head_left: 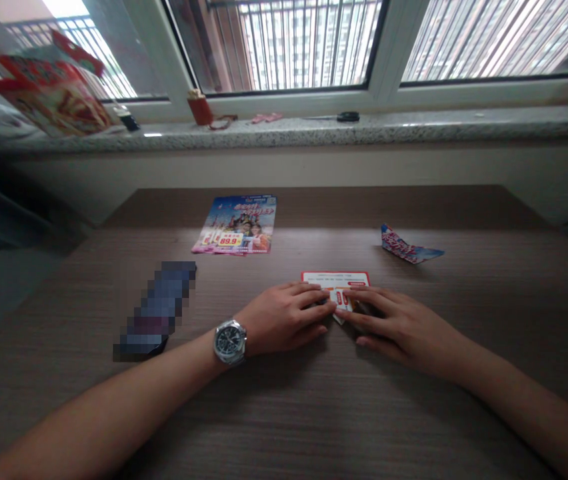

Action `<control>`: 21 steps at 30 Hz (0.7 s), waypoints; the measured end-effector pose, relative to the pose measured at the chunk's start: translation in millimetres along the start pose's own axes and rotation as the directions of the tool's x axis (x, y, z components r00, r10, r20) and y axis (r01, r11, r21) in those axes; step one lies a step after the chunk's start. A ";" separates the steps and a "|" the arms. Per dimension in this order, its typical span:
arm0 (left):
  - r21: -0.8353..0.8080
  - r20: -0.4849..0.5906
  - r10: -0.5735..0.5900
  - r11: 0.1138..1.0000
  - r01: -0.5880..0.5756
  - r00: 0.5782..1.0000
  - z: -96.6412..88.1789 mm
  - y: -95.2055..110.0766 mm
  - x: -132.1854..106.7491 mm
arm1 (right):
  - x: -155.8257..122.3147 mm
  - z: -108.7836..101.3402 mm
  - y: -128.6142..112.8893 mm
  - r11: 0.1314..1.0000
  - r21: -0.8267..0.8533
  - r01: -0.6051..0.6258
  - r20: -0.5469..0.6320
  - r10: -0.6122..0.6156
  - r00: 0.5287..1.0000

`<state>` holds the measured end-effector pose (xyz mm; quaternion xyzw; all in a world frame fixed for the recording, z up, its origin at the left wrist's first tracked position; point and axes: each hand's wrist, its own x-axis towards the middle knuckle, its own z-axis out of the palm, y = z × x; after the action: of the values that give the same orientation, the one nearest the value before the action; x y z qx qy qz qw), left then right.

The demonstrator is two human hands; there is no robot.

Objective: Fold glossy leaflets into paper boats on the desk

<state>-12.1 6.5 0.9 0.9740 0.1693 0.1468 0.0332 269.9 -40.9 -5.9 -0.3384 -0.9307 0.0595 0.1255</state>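
Across the brown table, both forearms are angled inward. Palms turned down and fingers unclenched, the left hand and right hand are set close together. Folded paper is pressed beneath their fingertips, mid-table.

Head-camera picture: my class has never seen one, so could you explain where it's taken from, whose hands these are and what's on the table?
There's no machine: a camera on someone's head looks forward and down, showing their own bare hands. The left hand, with a watch at its wrist, and the right hand rest their fingers on a partly folded sheet; whether they pinch it is unclear. Also on the table are printed flyers, a pixelated dark object at left, and a folded paper piece at right.
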 end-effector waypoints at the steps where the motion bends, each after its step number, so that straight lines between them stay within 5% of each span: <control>1: -0.006 0.010 -0.002 1.000 0.002 1.000 0.2 -0.1 -0.1 | -0.1 0.0 0.8 1.000 0.022 -0.007 -0.006 0.007 1.000; 21: -0.053 0.123 -0.052 0.997 0.059 0.991 3.0 3.0 0.7 | 2.2 13.8 9.7 0.995 0.039 -0.087 -0.042 0.088 0.995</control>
<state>-9.6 3.9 -1.5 0.9747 0.1899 0.0910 0.0750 270.5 -32.5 -20.6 -0.3777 -0.9107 0.0747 0.1493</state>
